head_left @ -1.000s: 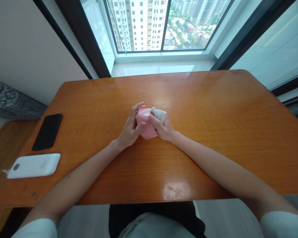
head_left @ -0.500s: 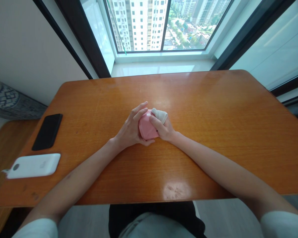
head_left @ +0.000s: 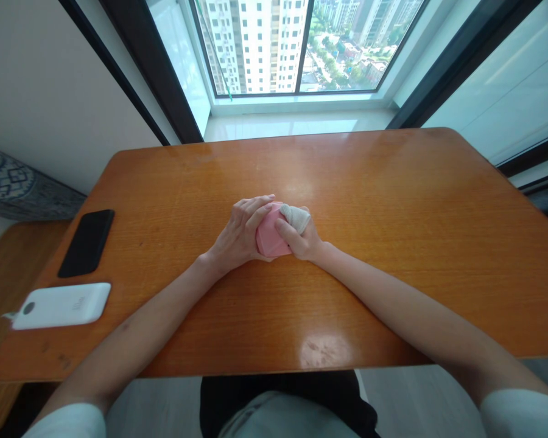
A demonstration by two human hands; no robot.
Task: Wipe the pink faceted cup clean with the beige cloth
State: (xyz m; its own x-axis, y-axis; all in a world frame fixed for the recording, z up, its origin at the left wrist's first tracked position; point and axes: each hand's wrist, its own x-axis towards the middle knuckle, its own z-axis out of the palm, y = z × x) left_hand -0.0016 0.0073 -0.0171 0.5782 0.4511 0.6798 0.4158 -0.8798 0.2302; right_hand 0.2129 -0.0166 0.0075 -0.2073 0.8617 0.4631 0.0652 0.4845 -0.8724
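A small pink cloth bundle with a grey-white end, perhaps a rolled sock, sits at the middle of the orange wooden table. My left hand wraps over its left side, fingers curled across the top. From the right, my right hand pinches the bundle, thumb on the pink part and fingers under the pale end. Both hands rest on the tabletop.
A black phone lies face up at the table's left side. A white power bank lies nearer the front left corner. A window sill and tall window run behind the table. A patterned cushion lies at far left.
My left hand has closed further over the pink bundle, its fingers curling across the top. The bundle looks more compact. My right hand has stayed in place.
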